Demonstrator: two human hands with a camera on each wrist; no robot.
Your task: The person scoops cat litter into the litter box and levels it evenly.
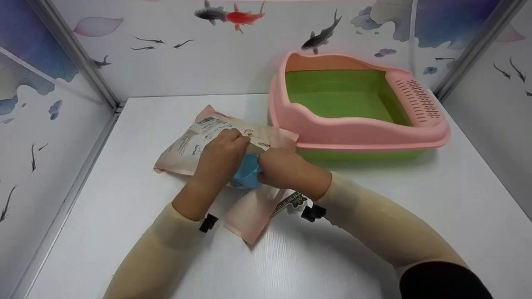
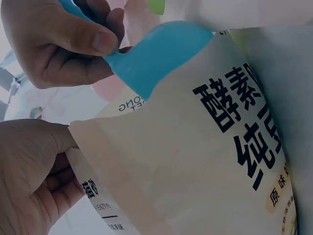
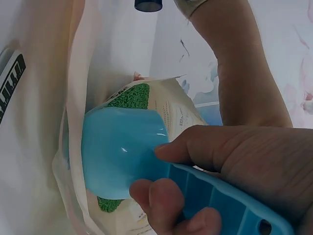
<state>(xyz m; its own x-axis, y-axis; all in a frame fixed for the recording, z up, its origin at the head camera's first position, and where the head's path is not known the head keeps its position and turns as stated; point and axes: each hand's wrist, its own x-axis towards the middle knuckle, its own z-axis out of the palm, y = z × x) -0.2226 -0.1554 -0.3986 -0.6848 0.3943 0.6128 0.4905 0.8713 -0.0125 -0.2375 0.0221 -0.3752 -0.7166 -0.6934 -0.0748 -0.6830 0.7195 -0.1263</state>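
Note:
A pale pink bag (image 1: 183, 145) of cat litter lies on the table, its mouth open toward the person. Green pellets (image 3: 129, 98) show inside in the right wrist view. My left hand (image 1: 224, 149) grips the edge of the bag's mouth; the left wrist view shows that hand (image 2: 29, 176) at the bag's upper corner. My right hand (image 1: 286, 170) holds a blue scoop (image 1: 248, 170) by its ribbed handle, thumb on top. In the right wrist view the scoop's bowl (image 3: 122, 152) is at the bag's mouth, over the pellets.
A pink-rimmed litter box (image 1: 357, 133) with a green base stands at the back right, close to the bag. A torn pink bag strip (image 1: 249, 216) and a flat black-and-white item (image 1: 289, 202) lie in front of the hands. White printed wall panels (image 1: 166, 70) surround the table.

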